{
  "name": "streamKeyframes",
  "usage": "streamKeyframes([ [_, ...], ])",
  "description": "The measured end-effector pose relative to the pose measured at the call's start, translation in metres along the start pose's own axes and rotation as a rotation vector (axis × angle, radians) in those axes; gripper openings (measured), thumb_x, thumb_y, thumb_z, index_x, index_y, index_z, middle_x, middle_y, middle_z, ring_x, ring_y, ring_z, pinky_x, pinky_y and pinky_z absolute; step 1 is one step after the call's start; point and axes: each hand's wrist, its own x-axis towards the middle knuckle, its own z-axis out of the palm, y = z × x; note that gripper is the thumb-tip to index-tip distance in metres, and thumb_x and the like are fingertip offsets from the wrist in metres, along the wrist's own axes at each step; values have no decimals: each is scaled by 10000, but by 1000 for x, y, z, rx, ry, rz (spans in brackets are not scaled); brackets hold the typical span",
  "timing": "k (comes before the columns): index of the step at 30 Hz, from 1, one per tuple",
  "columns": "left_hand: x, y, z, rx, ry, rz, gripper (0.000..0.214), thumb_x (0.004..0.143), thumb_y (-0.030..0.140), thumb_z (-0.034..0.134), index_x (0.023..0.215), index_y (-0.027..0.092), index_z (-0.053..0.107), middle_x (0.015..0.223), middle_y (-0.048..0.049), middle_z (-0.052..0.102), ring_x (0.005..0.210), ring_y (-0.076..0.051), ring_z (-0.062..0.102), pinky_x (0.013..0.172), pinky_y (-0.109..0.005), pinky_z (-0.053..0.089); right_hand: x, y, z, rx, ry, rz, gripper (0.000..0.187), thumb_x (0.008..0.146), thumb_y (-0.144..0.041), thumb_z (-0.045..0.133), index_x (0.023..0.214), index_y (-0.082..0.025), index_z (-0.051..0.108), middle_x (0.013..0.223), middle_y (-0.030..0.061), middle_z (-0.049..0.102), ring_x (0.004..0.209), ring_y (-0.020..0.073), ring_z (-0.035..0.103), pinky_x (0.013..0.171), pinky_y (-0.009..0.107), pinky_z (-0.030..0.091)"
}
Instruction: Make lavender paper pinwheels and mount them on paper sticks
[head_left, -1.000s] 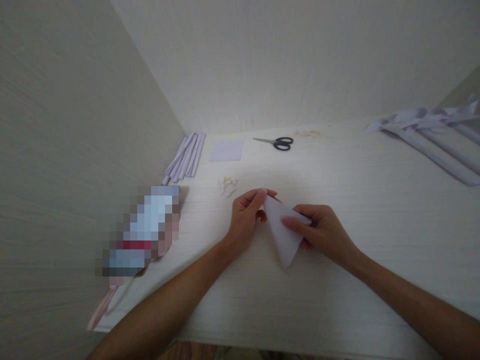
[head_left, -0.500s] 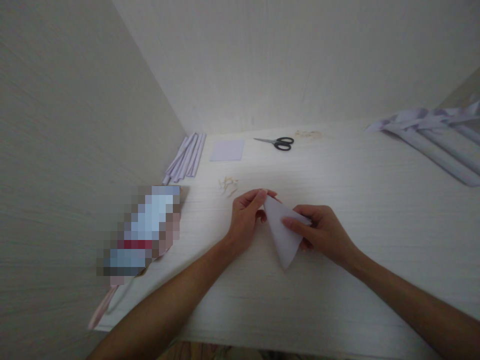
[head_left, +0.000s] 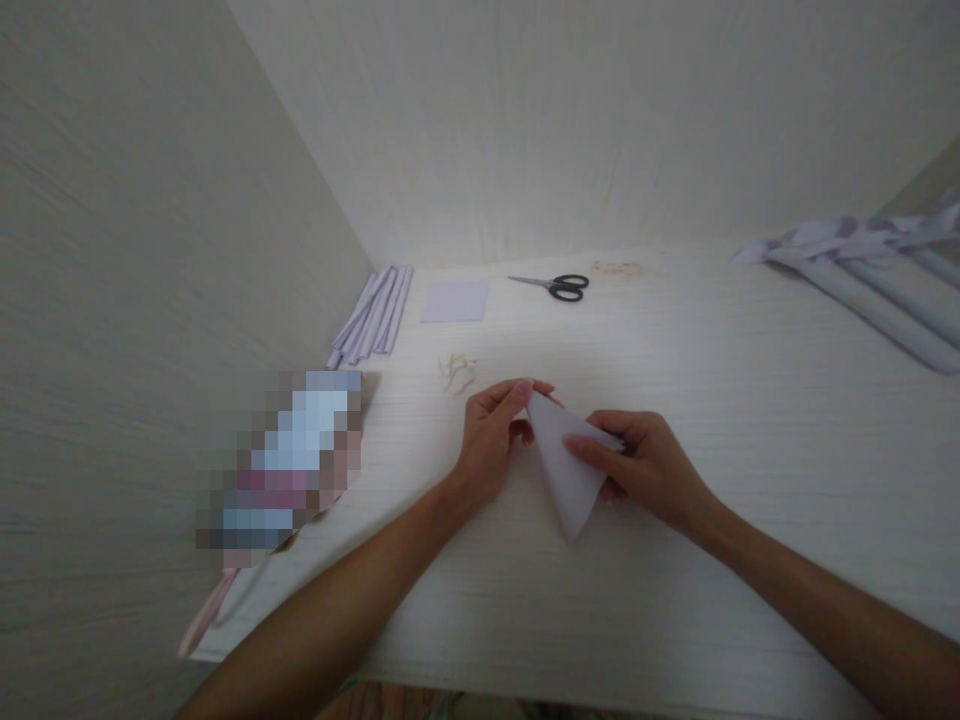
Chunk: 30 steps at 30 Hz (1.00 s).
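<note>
the leftmost item (head_left: 300,440) is pixelated, the rightmost rolls (head_left: 874,306) cut off.

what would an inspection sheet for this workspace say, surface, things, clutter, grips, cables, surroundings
Surface: white table, faint streaks.
Job's things: triangular white paper, held two-handed.
Clutter: black-handled scissors; paper square; paper tubes at left; tan strands, in two clusters; rolled-paper bundle at right; pixelated item, unidentifiable.
Grips: left grip pinches the upper corner; right grip holds the right side, thumb on top.
Cables: nothing seen for certain; pink strap beside the pixelated item.
Surroundings: left wall and back wall, both pale.
</note>
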Motion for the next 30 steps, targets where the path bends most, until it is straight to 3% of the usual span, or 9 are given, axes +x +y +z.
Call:
streamKeyframes([
  [12, 0, 0, 2, 21, -6, -2, 241, 708, 353, 507, 655, 146, 619, 629, -39, 630, 507, -95, 504, 430, -202, 319, 1, 0, 0, 45, -29, -58, 270, 669, -348, 553, 503, -155, 463, 411, -57, 384, 326, 41, 338, 299, 171, 235],
  [18, 0, -4, 3, 116, 15, 5, 355, 731, 455, 445, 635, 145, 589, 615, -50, 632, 510, -107, 527, 464, -216, 363, 0, 3, 4, 80, -26, -73, 280, 673, -351, 542, 493, -159, 445, 418, -58, 371, 350, 43, 322, 321, 181, 215],
  [22, 2, -4, 4, 128, 3, -14, 448, 734, 529, 376, 768, 146, 605, 672, -63, 631, 594, -132, 554, 492, -224, 382, -2, 1, 6, 77, 40, -82, 303, 673, -355, 544, 477, -163, 417, 420, -59, 348, 359, 46, 320, 327, 185, 216],
  [24, 1, -5, 4, 132, 4, -5, 427, 729, 522, 392, 798, 153, 597, 658, -44, 605, 596, -125, 536, 484, -218, 374, -2, 1, 6, 79, 69, -84, 292, 678, -355, 539, 488, -163, 430, 425, -57, 352, 366, 52, 331, 332, 188, 229],
  [30, -4, -10, 6, 187, 68, 97, 286, 708, 407, 502, 566, 166, 441, 527, 44, 384, 483, -62, 365, 447, -185, 308, -4, 1, 8, 31, 85, -138, 283, 695, -329, 524, 488, -159, 432, 462, -47, 345, 416, 58, 329, 373, 196, 235],
])
